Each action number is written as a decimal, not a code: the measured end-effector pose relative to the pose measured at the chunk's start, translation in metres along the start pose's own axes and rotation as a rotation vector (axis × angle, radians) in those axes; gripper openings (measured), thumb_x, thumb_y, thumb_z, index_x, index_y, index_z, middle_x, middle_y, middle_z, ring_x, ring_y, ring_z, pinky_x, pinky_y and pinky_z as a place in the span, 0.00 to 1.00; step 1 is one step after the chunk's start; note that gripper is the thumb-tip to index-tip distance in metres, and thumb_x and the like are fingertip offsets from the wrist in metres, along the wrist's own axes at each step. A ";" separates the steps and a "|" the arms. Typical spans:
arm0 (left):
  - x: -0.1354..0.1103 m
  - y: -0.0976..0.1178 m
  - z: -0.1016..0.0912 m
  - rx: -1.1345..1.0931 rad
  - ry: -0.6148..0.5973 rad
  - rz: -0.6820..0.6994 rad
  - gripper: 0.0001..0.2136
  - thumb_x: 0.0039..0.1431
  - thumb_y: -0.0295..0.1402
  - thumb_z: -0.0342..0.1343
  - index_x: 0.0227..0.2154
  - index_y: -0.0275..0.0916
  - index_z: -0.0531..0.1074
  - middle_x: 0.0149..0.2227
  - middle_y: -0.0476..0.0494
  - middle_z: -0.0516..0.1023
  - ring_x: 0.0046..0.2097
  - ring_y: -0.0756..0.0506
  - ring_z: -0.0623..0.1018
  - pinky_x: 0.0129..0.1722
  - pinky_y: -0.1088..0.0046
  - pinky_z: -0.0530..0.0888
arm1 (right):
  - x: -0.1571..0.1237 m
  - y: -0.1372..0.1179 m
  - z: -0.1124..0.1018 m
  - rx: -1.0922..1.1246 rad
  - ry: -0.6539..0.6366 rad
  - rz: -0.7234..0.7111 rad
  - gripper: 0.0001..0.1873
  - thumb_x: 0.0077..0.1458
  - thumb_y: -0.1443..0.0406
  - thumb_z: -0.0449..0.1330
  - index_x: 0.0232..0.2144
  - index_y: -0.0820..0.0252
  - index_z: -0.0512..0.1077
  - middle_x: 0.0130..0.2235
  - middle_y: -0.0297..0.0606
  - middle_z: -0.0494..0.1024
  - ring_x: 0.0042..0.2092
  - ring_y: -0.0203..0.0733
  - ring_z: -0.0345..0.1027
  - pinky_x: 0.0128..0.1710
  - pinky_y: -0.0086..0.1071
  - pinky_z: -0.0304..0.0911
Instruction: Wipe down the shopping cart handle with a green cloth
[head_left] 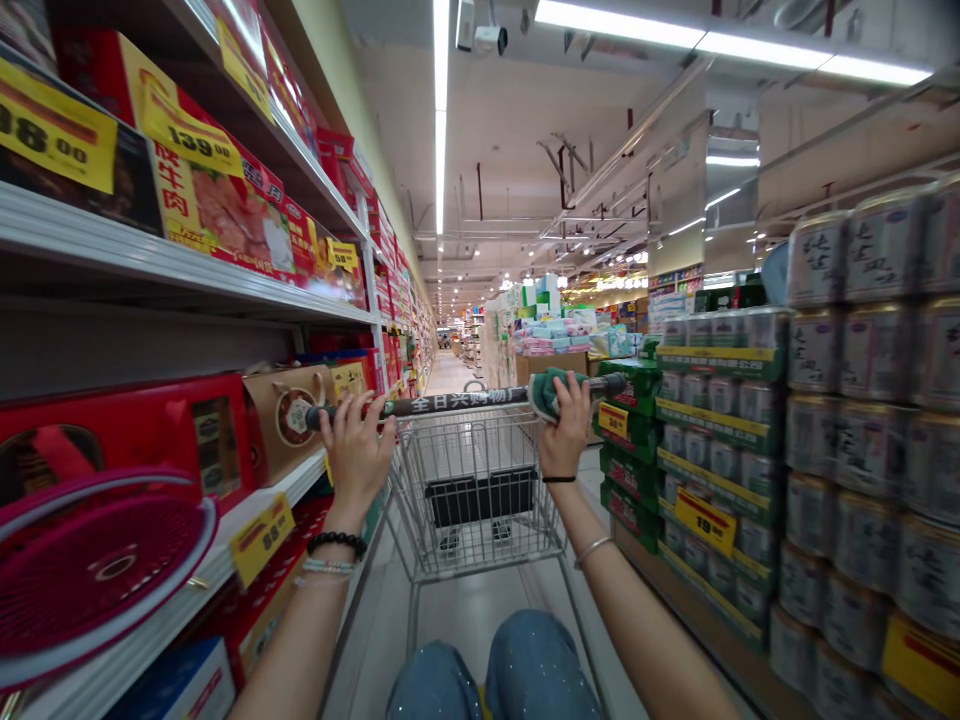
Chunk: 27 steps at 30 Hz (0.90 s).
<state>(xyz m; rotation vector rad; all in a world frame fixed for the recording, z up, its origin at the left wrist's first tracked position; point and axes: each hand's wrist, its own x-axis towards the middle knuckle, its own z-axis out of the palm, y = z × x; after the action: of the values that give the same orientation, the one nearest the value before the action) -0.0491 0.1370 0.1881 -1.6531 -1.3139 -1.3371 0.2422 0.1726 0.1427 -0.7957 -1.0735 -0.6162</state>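
Observation:
A metal shopping cart (480, 490) stands right in front of my knees, its dark handle bar (450, 401) printed with white characters. My left hand (356, 445) is closed over the left end of that bar, fingers slightly apart. Near the right end, my right hand (564, 430) presses a folded green cloth (546, 394) with a pale edge against the bar. Through the wires of the cart a black panel (480, 497) shows.
Shelves with red gift boxes (225, 210) and yellow price tags line the left. A magenta fan-like round object (112, 570) sits on the lower shelf. Stacked cans (870, 400) and green drink cartons (630, 440) rise on the right. The aisle (448, 372) runs straight ahead.

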 end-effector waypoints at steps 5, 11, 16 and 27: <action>-0.004 0.007 0.002 0.025 -0.008 0.005 0.21 0.67 0.37 0.41 0.58 0.43 0.69 0.60 0.38 0.71 0.63 0.38 0.65 0.67 0.49 0.48 | -0.017 -0.034 0.018 0.092 -0.190 -0.144 0.38 0.49 0.80 0.42 0.60 0.54 0.66 0.64 0.39 0.67 0.72 0.38 0.40 0.69 0.48 0.48; -0.007 0.004 0.003 0.011 -0.015 0.024 0.22 0.67 0.37 0.40 0.59 0.44 0.68 0.60 0.38 0.71 0.64 0.39 0.65 0.68 0.50 0.48 | 0.015 0.033 -0.018 0.003 -0.042 -0.031 0.33 0.50 0.76 0.46 0.57 0.57 0.68 0.63 0.43 0.68 0.70 0.45 0.48 0.68 0.54 0.47; -0.009 0.016 0.013 -0.026 0.025 -0.017 0.21 0.66 0.37 0.42 0.57 0.43 0.69 0.59 0.39 0.71 0.65 0.38 0.63 0.69 0.50 0.46 | 0.020 0.033 -0.001 -0.001 0.128 0.140 0.34 0.50 0.75 0.45 0.59 0.59 0.66 0.63 0.46 0.67 0.70 0.49 0.46 0.67 0.60 0.45; -0.008 0.014 0.015 -0.055 0.041 -0.044 0.21 0.66 0.37 0.40 0.57 0.45 0.70 0.58 0.41 0.72 0.64 0.39 0.64 0.69 0.51 0.46 | 0.000 -0.004 0.012 0.087 -0.277 -0.227 0.38 0.48 0.80 0.43 0.58 0.54 0.68 0.62 0.37 0.68 0.70 0.39 0.46 0.68 0.45 0.52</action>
<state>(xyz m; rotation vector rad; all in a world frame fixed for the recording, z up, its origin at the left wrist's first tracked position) -0.0314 0.1438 0.1781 -1.6339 -1.3072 -1.4373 0.2324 0.1797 0.1465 -0.7015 -1.4490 -0.6568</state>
